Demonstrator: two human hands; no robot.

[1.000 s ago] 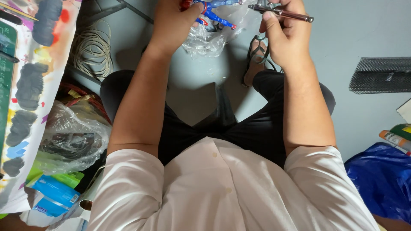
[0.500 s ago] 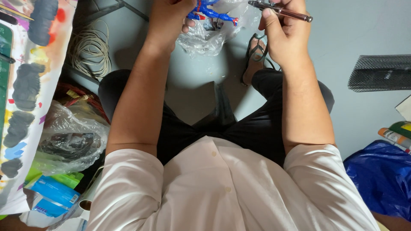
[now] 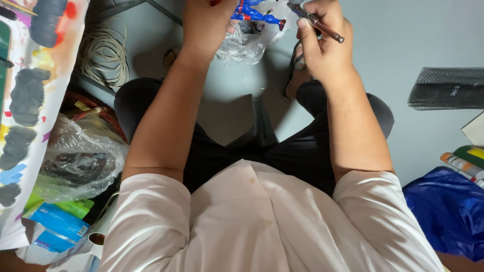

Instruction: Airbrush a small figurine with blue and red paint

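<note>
The left hand [image 3: 209, 25] is closed around a small blue and red figure [image 3: 254, 12], with a clear plastic bag [image 3: 242, 43] hanging just under it. The right hand [image 3: 325, 43], beside it, grips a thin brown brush [image 3: 317, 23] between the fingers, its tip toward the figure. Below both hands is a grey floor [image 3: 403, 40]. Left of the left hand lie a coil of white cable [image 3: 103, 53] and a paint-stained sheet [image 3: 30, 100]. Right of the right hand rests a black mesh piece [image 3: 446, 88]; nearer the body, a blue bag [image 3: 446, 211].
</note>
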